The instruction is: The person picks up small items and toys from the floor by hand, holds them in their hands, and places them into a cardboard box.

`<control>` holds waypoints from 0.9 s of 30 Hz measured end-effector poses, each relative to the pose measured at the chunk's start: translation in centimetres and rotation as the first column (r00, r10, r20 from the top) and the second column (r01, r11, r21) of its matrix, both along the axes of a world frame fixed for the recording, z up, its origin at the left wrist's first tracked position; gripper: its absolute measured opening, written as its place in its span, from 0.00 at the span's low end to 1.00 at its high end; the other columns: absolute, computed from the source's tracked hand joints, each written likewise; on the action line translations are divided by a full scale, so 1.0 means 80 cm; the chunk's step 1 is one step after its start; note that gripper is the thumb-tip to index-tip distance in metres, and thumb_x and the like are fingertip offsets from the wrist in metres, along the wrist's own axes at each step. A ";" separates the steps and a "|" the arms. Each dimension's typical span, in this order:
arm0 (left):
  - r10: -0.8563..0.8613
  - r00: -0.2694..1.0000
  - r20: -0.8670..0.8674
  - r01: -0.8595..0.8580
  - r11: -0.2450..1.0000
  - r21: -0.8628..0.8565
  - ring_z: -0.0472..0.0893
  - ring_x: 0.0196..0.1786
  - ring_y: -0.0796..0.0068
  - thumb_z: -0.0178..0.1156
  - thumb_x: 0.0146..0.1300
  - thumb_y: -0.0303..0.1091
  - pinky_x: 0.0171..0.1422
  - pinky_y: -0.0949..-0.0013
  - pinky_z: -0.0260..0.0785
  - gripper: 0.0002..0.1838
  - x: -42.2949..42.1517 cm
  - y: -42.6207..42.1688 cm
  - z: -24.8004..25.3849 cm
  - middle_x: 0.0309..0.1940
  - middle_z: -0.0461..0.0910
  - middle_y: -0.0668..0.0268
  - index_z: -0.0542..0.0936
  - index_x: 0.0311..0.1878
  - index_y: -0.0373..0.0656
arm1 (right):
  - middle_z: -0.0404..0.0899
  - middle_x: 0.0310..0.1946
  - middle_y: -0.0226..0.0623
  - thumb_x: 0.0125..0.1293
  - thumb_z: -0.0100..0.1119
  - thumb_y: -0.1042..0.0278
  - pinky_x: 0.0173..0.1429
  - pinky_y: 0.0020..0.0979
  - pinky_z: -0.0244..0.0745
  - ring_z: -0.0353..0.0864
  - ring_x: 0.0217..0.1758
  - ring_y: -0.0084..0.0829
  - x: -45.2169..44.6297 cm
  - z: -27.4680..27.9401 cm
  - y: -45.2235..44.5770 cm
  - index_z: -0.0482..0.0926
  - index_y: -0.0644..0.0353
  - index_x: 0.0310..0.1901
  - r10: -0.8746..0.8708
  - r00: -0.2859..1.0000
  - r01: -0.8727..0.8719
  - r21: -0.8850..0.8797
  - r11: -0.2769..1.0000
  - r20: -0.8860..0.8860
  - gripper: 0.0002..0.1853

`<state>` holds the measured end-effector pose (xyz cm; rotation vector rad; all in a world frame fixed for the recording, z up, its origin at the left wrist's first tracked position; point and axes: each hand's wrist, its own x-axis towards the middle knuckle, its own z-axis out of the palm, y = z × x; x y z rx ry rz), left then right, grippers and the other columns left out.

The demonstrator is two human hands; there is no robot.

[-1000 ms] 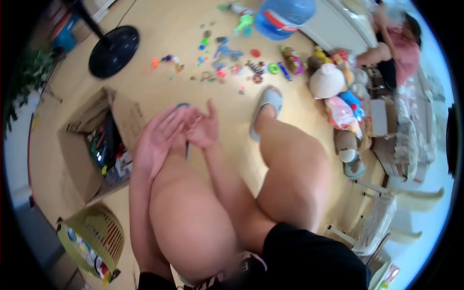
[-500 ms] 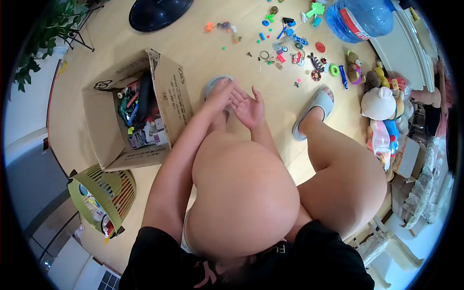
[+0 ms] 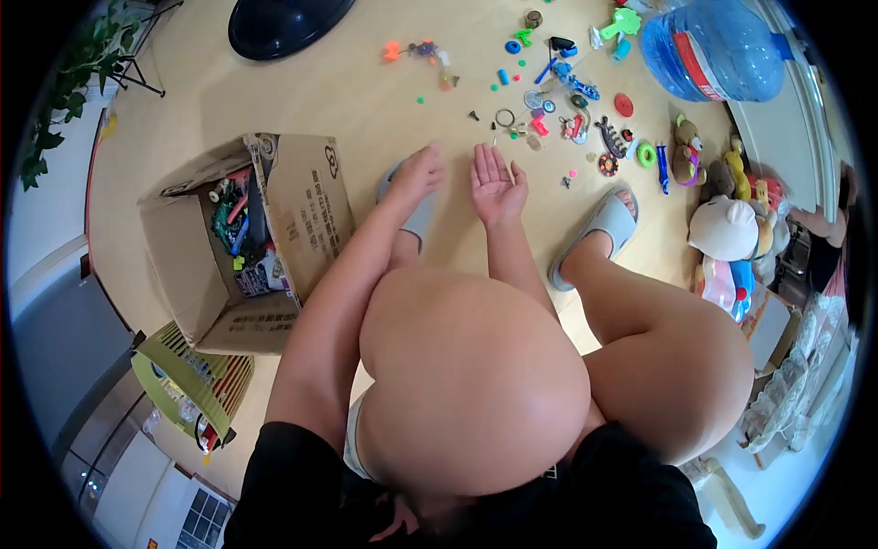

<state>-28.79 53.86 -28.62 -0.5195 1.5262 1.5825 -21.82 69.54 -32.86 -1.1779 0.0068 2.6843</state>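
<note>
Palm up and fingers stretched out, my right hand [image 3: 498, 188] is open just below the scattered small toys; nothing shows on its palm. To its left is my left hand [image 3: 421, 176], held over the grey slipper [image 3: 418, 220] on my left foot. Its fingers look bent but are smeared by motion, so whether they hold anything cannot be made out. The hands are apart. Small toys and bits [image 3: 549, 101] lie spread on the floor beyond them, among them a metal ring [image 3: 505, 117], a red disc [image 3: 624, 105] and a green ring [image 3: 647, 155].
An open cardboard box [image 3: 306, 215] with mixed toys stands at left, a green slatted basket [image 3: 215, 375] below it. Stuffed toys [image 3: 722, 227] and a large blue water bottle [image 3: 718, 50] are at right. A black round base [image 3: 288, 26] lies at the top.
My hands have separated: the left has drawn away from the right palm, and the right has moved slightly right and up. The whole view has shifted a little.
</note>
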 end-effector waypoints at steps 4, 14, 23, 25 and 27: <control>0.123 0.988 -0.095 -0.125 0.992 -0.017 0.75 0.65 0.59 0.48 0.69 0.62 0.70 0.60 0.64 0.41 -0.017 0.011 -0.016 0.63 0.73 0.48 0.66 0.68 0.32 | 0.68 0.67 0.50 0.72 0.43 0.56 0.74 0.44 0.63 0.66 0.72 0.45 -0.031 0.000 0.010 0.68 0.69 0.61 0.000 0.999 0.000 0.004 1.000 -0.039 0.26; 0.267 0.941 -0.207 -0.279 0.960 -0.031 0.81 0.55 0.62 0.52 0.70 0.55 0.62 0.65 0.70 0.32 -0.069 0.043 -0.039 0.52 0.80 0.50 0.77 0.56 0.30 | 0.71 0.63 0.53 0.72 0.42 0.57 0.72 0.42 0.68 0.71 0.68 0.46 -0.062 -0.021 0.037 0.70 0.72 0.58 0.048 0.989 -0.065 0.115 0.991 0.141 0.25; 0.188 0.938 -0.291 -0.190 0.982 0.022 0.79 0.59 0.62 0.37 0.75 0.58 0.67 0.63 0.68 0.37 -0.076 0.092 -0.071 0.54 0.80 0.49 0.75 0.58 0.28 | 0.75 0.58 0.56 0.71 0.40 0.57 0.70 0.42 0.70 0.75 0.63 0.47 -0.095 -0.011 0.069 0.70 0.75 0.55 0.295 0.918 -0.359 0.241 0.902 0.265 0.25; 0.164 0.933 -0.321 -0.169 0.986 0.013 0.79 0.58 0.63 0.37 0.76 0.58 0.66 0.63 0.68 0.37 -0.076 0.102 -0.076 0.53 0.80 0.50 0.76 0.57 0.28 | 0.77 0.56 0.55 0.71 0.40 0.59 0.68 0.41 0.71 0.77 0.61 0.46 -0.098 -0.015 0.077 0.71 0.75 0.55 0.340 0.900 -0.404 0.231 0.885 0.273 0.24; 0.136 0.927 -0.348 -0.152 0.988 -0.018 0.80 0.56 0.64 0.37 0.76 0.58 0.66 0.63 0.69 0.36 -0.079 0.106 -0.079 0.52 0.81 0.51 0.76 0.57 0.28 | 0.77 0.56 0.55 0.70 0.40 0.59 0.68 0.41 0.72 0.77 0.60 0.46 -0.099 -0.015 0.081 0.70 0.75 0.55 0.377 0.881 -0.444 0.226 0.867 0.285 0.24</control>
